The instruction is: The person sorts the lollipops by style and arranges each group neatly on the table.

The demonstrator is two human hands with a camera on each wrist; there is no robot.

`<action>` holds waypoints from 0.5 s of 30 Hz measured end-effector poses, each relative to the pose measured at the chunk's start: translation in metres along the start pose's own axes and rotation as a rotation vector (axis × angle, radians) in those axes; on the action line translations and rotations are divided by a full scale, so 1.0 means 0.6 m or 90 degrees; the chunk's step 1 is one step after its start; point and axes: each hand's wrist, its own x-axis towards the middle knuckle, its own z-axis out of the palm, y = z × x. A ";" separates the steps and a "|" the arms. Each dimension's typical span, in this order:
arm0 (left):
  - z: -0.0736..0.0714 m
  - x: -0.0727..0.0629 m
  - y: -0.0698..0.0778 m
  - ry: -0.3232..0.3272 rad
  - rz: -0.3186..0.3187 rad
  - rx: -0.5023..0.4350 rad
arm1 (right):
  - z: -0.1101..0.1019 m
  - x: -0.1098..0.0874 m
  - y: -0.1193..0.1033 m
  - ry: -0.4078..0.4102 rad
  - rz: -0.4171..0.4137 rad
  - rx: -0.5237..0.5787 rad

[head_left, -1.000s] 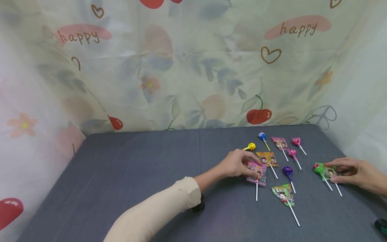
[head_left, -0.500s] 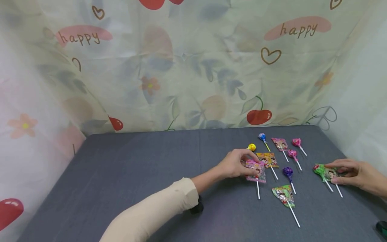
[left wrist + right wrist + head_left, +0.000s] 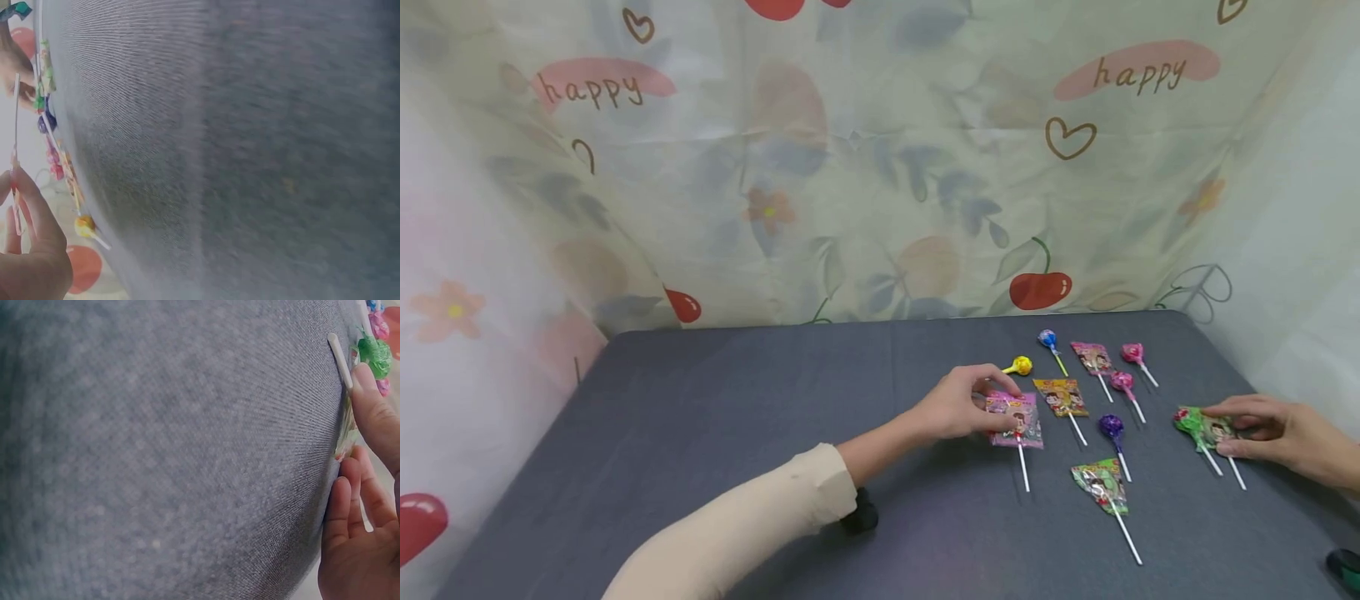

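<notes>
My left hand (image 3: 961, 403) pinches a lollipop in a flat pink wrapper (image 3: 1027, 420) between thumb and fingers, its white stick pointing toward me. In the left wrist view that lollipop (image 3: 15, 150) is seen edge-on, raised off the cloth. At the right, my right hand (image 3: 1285, 432) holds a flat green-wrapped lollipop (image 3: 1219, 430) by its wrapper, low on the table. Right beside it lies a round green lollipop (image 3: 1188, 420), partly overlapping it. In the right wrist view, the thumb (image 3: 374, 412) presses near the base of the held lollipop's stick.
Several lollipops lie between the hands: an orange flat one (image 3: 1060, 396), a purple round one (image 3: 1112, 427), a green flat one (image 3: 1103, 483). Farther back are yellow (image 3: 1021, 365), blue (image 3: 1047, 338) and pink ones (image 3: 1132, 353). A dark object (image 3: 1343, 565) sits at the right edge of the grey table (image 3: 737, 417).
My left hand has moved left with the pink flat-wrapped lollipop, away from the orange one, uncovering more of the yellow one. The right hand has stayed in place.
</notes>
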 end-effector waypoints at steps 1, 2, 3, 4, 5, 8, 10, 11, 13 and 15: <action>-0.003 -0.002 -0.001 -0.002 -0.001 -0.010 | 0.000 0.001 0.001 -0.007 0.004 -0.001; -0.006 -0.004 -0.003 -0.004 0.001 -0.015 | -0.001 0.001 0.000 -0.012 0.008 -0.002; -0.008 -0.007 -0.005 -0.006 0.002 -0.021 | -0.001 0.001 0.000 -0.016 0.012 -0.003; -0.011 -0.010 -0.006 -0.007 0.002 -0.022 | -0.001 0.001 0.000 -0.019 0.016 -0.004; -0.013 -0.012 -0.007 -0.006 0.003 -0.022 | -0.001 0.001 0.000 -0.020 0.017 -0.003; -0.020 -0.019 -0.011 -0.003 0.005 -0.024 | -0.001 0.000 0.000 -0.017 0.019 -0.001; -0.025 -0.023 -0.013 0.005 0.007 -0.020 | -0.001 0.001 -0.001 -0.016 0.019 -0.001; -0.028 -0.025 -0.013 0.008 0.009 -0.021 | 0.000 0.001 -0.001 -0.017 0.018 -0.001; -0.033 -0.030 -0.012 0.011 0.011 -0.029 | 0.000 0.001 -0.002 -0.017 0.020 -0.002; -0.040 -0.035 -0.011 0.013 0.012 -0.035 | 0.000 0.001 -0.001 -0.011 0.018 -0.001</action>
